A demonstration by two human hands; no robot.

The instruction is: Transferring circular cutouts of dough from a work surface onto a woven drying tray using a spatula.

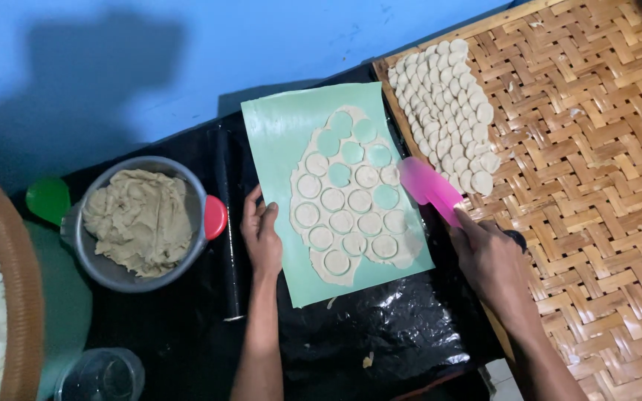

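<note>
The woven tray (588, 186) is seen at three o'clock, the green mat (276, 134) with rolled dough (351, 200) is pressed at its nine o'clock edge by flat, empty left-hand fingers (261, 234), and the pink scraper (431, 189) is gripped by the closed right hand (488, 260).

A grey bowl (83, 241) of dough sits left; a clear cup (102, 375) below; blue wall (187, 52) behind.
</note>
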